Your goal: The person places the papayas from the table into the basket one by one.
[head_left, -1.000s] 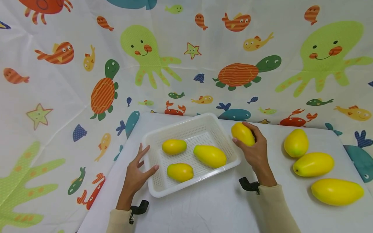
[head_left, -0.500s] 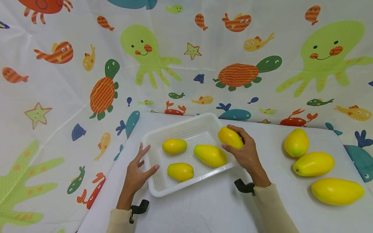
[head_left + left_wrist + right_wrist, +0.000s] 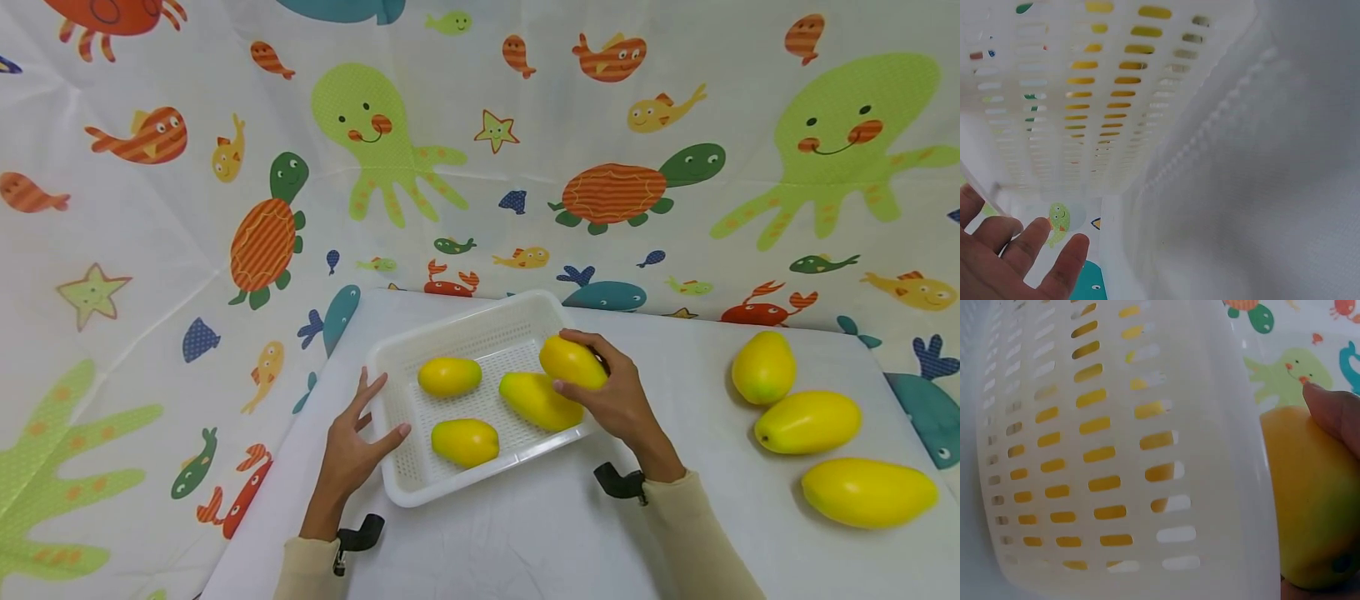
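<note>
My right hand (image 3: 618, 387) grips a yellow mango-like fruit (image 3: 573, 362) between thumb and fingers, over the right side of a white slotted plastic basket (image 3: 420, 500). Green tints this fruit (image 3: 1310, 500) in the right wrist view, where it shows beyond the basket's rim. In the head view it overlaps a longer yellow fruit (image 3: 536, 404) lying in the basket. Two smaller yellow fruits, a back one (image 3: 448, 377) and a front one (image 3: 465, 442), lie to the left inside. My left hand (image 3: 356, 450) rests at the basket's left rim, fingers spread, thumb reaching over the edge.
On the right of the white-covered table (image 3: 525, 550) lie three more yellow fruits: a rounded one (image 3: 763, 368), a middle one (image 3: 808, 423) and a long one (image 3: 868, 493). A sea-animal print curtain (image 3: 480, 183) hangs behind the table and along its left.
My right hand has carried the yellow fruit leftward, from beside the basket's right rim to over its inside. The left hand and basket stay put.
</note>
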The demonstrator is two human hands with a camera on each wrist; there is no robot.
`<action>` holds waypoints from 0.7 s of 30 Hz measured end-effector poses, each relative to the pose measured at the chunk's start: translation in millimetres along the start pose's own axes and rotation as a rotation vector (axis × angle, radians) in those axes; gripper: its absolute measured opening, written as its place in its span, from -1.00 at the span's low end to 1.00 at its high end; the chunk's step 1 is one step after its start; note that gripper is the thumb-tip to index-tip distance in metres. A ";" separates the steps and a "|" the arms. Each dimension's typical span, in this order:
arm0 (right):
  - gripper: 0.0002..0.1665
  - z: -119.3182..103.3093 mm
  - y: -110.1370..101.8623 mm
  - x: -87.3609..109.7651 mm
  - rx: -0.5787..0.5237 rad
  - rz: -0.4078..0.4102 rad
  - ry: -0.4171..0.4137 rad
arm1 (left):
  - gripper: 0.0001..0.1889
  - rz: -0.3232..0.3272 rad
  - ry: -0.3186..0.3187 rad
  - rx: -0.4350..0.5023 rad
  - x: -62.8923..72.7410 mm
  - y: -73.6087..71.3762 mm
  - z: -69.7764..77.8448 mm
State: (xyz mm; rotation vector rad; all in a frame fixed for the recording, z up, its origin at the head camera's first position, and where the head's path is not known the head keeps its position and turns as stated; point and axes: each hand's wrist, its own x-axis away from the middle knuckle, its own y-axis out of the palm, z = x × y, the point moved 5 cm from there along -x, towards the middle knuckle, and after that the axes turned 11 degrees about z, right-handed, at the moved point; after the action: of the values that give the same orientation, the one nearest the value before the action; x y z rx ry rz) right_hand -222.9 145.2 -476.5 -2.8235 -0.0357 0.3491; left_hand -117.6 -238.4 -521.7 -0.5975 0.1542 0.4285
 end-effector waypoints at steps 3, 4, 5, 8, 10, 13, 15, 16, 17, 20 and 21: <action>-0.15 -1.9 4.1 0.9 0.001 -0.021 -0.013 | -0.09 0.000 0.002 -0.004 0.1 0.0 -0.8; -0.16 -2.5 5.5 1.3 0.000 -0.026 -0.014 | -0.10 0.000 0.004 -0.005 0.2 -0.2 -0.9; -0.16 -3.3 6.9 1.6 0.000 -0.033 -0.018 | -0.10 0.000 0.005 -0.005 0.3 -0.3 -0.8; -0.17 -5.3 10.6 2.8 -0.002 -0.048 -0.022 | -0.10 -0.004 0.008 -0.005 0.5 -0.8 -0.2; -0.18 -6.7 12.7 3.5 -0.003 -0.054 -0.023 | -0.10 -0.005 0.011 -0.006 0.8 -1.1 0.2; -0.17 -8.3 15.8 4.2 0.000 -0.063 -0.028 | -0.10 -0.003 0.009 -0.005 1.0 -1.3 -0.1; -0.17 -9.1 17.7 4.4 0.003 -0.072 -0.029 | -0.10 -0.004 0.008 -0.005 0.8 -1.2 0.0; -0.17 -9.2 18.9 4.4 0.004 -0.077 -0.031 | -0.10 -0.005 0.007 -0.006 0.6 -1.2 -0.1; -0.17 -9.1 20.0 4.5 0.009 -0.081 -0.029 | -0.10 -0.005 0.006 -0.007 0.4 -1.2 -0.1; -0.18 -9.3 23.2 5.2 0.012 -0.096 -0.022 | -0.10 -0.007 0.003 -0.007 0.0 -1.4 0.0; -0.18 -9.3 24.4 5.5 0.013 -0.100 -0.020 | -0.10 -0.007 0.002 -0.007 0.1 -1.4 -0.1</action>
State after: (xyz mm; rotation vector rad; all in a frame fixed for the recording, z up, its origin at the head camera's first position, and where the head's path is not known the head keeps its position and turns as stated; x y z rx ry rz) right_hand -215.5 119.6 -476.3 -2.7932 -0.1780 0.3533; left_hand -116.9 -239.4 -521.0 -0.6052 0.1524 0.4221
